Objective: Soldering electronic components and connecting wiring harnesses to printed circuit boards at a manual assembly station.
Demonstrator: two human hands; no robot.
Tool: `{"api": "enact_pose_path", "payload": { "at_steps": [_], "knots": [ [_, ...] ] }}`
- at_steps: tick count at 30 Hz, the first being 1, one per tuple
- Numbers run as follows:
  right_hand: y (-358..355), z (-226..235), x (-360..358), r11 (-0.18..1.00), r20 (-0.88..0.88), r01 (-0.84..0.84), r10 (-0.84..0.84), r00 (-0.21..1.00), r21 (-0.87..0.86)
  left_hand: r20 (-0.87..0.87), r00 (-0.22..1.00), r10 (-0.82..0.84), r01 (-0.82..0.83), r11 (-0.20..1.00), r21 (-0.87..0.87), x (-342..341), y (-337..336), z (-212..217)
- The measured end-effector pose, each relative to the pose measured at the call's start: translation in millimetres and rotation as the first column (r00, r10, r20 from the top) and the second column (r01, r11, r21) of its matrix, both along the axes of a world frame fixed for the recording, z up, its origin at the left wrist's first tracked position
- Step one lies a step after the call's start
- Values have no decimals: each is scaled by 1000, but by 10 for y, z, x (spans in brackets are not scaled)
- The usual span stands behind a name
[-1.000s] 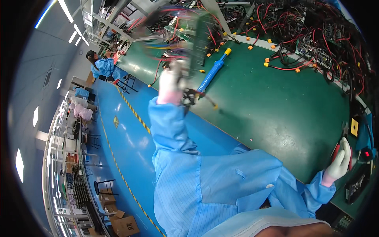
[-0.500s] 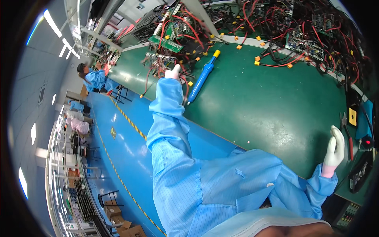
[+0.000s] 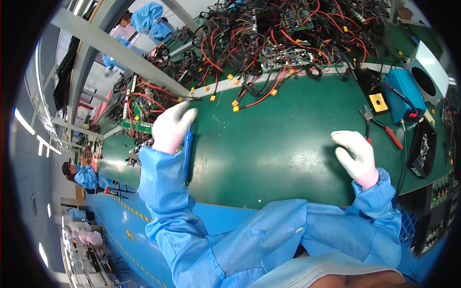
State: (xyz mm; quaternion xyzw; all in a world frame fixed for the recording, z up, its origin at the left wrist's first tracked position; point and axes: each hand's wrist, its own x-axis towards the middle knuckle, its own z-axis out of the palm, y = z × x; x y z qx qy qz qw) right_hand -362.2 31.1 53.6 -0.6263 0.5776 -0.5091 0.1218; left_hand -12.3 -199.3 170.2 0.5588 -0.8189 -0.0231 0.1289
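Observation:
My left hand (image 3: 170, 126), white-gloved, is raised over the bench's left part with thumb and fingers apart and nothing seen in it. Beside and partly behind it is a blue solder sucker (image 3: 188, 156); its upper end is hidden by the hand, and I cannot tell if they touch. Left of that hand lie green circuit boards (image 3: 140, 126) with red and black wires. My right hand (image 3: 355, 154), also gloved, hovers over the right part, fingers loosely curved, thumb apart, holding nothing. Just right of it lie red-handled cutting pliers (image 3: 384, 128).
A heap of wired circuit boards (image 3: 288, 53) with yellow connectors lines the green bench's (image 3: 269, 158) far edge. To the right stand a blue soldering station (image 3: 402, 91), a sponge holder (image 3: 378, 102), a white fan unit (image 3: 429, 72) and a black parts tray (image 3: 425, 151). A metal post (image 3: 120, 53) rises at left.
My left hand has come away from the boards at the left and now covers the solder sucker's upper end. The view has turned right. My right hand stays open over the bench.

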Motion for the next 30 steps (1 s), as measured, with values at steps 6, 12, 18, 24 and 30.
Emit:
{"api": "enact_pose_path", "payload": {
  "at_steps": [6,12,18,24,30],
  "knots": [
    [-91,-90,-3,992,-58,-119,117,991,-43,-358,837,-415,527,789,316,-1339,-486,-95],
    [-36,-183,-15,972,-153,-215,199,968,-97,-703,673,-230,537,806,250,-2581,-1061,50],
    [-37,-94,-129,978,-326,-208,198,924,4,-791,611,13,340,899,277,-3132,-1760,26],
    [-53,-38,-223,976,-414,-203,216,884,78,-460,887,-38,-72,973,-219,-2861,-2078,-336],
    [-66,-29,-168,975,-447,-185,222,867,125,-476,847,236,-394,880,-265,-1547,-2382,-545]
  ]
}}
